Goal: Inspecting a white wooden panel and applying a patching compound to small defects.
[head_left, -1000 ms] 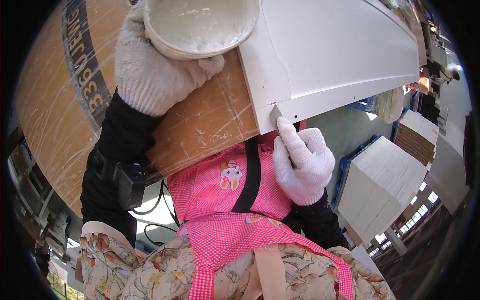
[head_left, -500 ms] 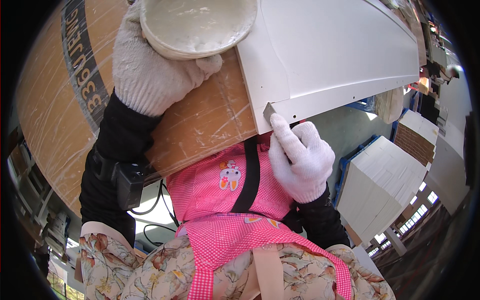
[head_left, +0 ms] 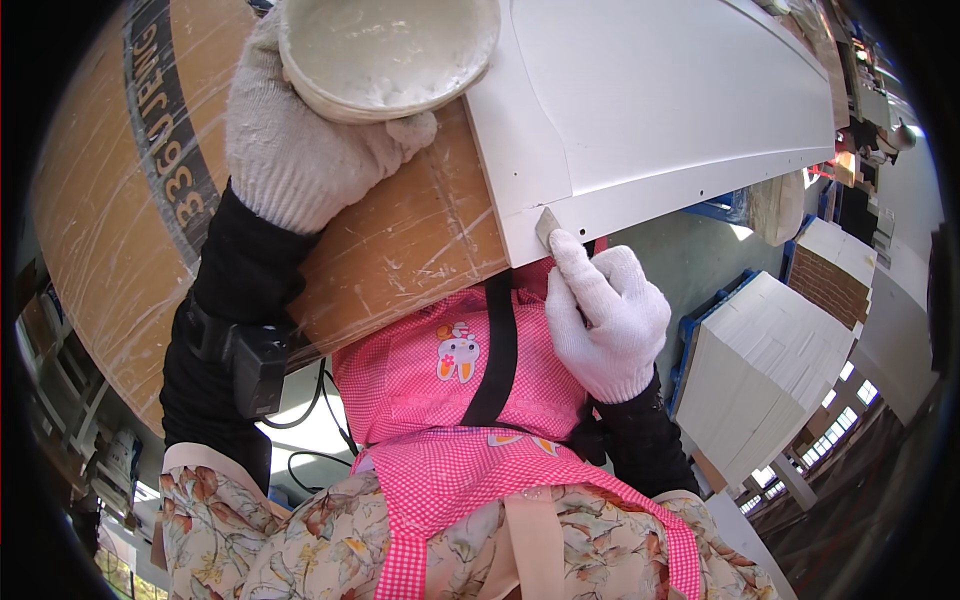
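My left hand [head_left: 300, 150], in a white knit glove, is wrapped round a round tub of white paste [head_left: 385, 55] at the top of the view. My right hand [head_left: 610, 320], gloved too, is closed on a small putty knife [head_left: 547, 228] with its index finger laid along the metal blade. The blade's tip rests near the corner of a white panel [head_left: 670, 100], beside a small dark hole. The knife's handle is hidden in my fist. Under the panel's left edge lies a brown board [head_left: 410, 230], seemingly wrapped in clear film.
To the right stands a stack of white panels [head_left: 765, 370] on a blue pallet, with another stack [head_left: 835, 270] behind it. A black cable [head_left: 325, 400] hangs below the brown board. Farther right, a person [head_left: 885, 140] is in the background.
The putty knife has turned in my right hand, its tip shifting slightly right on the panel. The tub and the panel have moved slightly left in view.
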The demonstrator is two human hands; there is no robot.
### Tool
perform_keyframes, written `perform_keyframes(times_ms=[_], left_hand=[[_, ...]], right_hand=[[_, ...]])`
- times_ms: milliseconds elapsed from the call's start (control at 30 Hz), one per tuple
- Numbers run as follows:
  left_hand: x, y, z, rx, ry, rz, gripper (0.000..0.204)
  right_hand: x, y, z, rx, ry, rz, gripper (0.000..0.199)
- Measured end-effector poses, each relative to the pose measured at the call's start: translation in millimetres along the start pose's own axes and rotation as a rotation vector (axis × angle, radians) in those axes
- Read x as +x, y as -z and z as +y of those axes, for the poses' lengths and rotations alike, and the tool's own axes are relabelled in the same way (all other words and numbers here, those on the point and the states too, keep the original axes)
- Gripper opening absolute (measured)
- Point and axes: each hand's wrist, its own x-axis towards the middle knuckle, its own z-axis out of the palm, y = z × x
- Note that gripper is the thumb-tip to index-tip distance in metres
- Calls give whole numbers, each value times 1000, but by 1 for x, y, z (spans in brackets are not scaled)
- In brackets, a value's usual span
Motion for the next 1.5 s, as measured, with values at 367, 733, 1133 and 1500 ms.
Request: perform_keyframes(times_ms=[367,733,1133,1500], left_hand=[[1,-2,2,-70,40,-13,75],[1,8,1,104,-28,-29,79],[1,-5,2,-55,56,-29,76],[4,-2,4,-25,85,-85,71]], right_hand=[[-1,-10,-4,138,-6,77,53],[2,-10,-19,24,-89,-21,45],[-5,-1,-15,16,-96,-29,48],[0,-13,-12,37,-66,43,49]])
